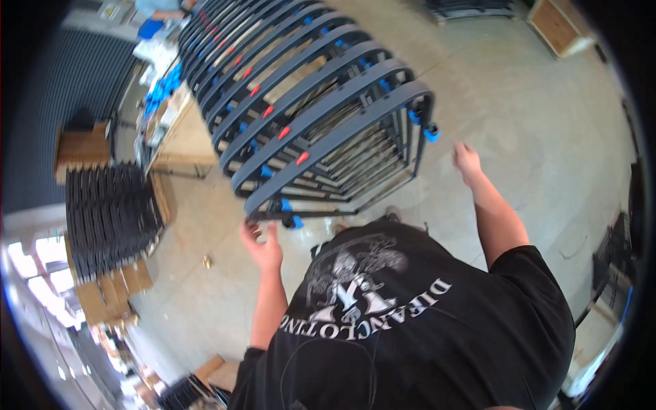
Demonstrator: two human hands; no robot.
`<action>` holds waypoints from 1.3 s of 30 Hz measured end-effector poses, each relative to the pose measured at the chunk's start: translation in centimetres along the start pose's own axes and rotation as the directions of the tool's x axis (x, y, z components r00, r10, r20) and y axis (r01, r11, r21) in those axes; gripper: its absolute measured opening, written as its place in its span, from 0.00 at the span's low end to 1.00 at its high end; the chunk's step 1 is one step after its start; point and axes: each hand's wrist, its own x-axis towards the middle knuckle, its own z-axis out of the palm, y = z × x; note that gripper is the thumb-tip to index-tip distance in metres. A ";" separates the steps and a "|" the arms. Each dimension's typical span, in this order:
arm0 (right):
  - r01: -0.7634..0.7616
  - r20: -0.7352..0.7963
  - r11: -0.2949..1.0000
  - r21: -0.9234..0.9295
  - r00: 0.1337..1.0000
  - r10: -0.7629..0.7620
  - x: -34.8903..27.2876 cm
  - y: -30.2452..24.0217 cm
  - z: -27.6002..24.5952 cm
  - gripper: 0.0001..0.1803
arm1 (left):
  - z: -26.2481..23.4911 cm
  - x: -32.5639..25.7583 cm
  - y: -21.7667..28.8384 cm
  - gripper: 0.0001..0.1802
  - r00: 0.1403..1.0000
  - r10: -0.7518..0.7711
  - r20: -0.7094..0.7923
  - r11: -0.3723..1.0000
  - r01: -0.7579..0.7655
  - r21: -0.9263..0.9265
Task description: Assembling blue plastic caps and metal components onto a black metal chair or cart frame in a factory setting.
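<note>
A long row of dark grey, arched metal frames (342, 148) stands before me, with red tabs and blue fittings along it. My left hand (265, 247) is just below the near left corner of the closest frame. Its thumb and fingers are apart, and it holds nothing; whether the fingertips touch the frame I cannot tell. Close by that hand is a blue clip (295, 222) with a black part. To the right of the frames, my right hand (467, 161) hangs apart from them, its fingers curled in and nothing seen in them. Another blue clip (431, 132) sits at the closest frame's right corner.
A stack of black slatted parts (109, 219) stands at the left, with cardboard (113, 294) below it. Beyond is a wooden table (186, 140). A person (158, 8) is at the far left end of the row. A wooden crate (557, 27) stands far right.
</note>
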 end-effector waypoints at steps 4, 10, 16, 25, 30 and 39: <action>0.020 0.058 0.068 -0.997 0.789 0.612 -0.8 22.2 -12.6 0.20 | 0.1 -5.0 -12.9 0.26 0.764 -0.455 0.457 0.883 0.320 0.344; 0.003 0.442 0.624 -0.781 0.709 0.550 -12.3 24.6 -8.4 0.21 | -10.2 -22.3 -30.1 0.27 0.090 -0.869 0.486 0.469 -0.162 0.868; -0.233 0.040 0.421 -0.877 0.837 0.546 -10.3 18.5 -2.4 0.16 | -9.7 -17.2 -27.6 0.22 0.191 -0.833 0.520 0.554 0.316 0.771; -0.105 0.137 0.827 -0.552 0.967 0.214 -11.9 12.3 15.2 0.13 | -11.0 3.7 -22.6 0.27 0.771 -0.396 0.499 0.918 0.340 0.203; -0.060 0.034 0.191 -0.980 0.891 0.453 -14.0 27.2 20.8 0.14 | -14.8 4.2 -37.6 0.27 0.681 -0.374 0.630 0.919 0.363 0.154; 0.884 0.687 -0.359 -0.298 0.460 0.563 -22.5 25.8 46.5 0.13 | -38.3 -9.2 -64.0 0.24 0.106 -0.915 0.390 0.384 0.531 0.756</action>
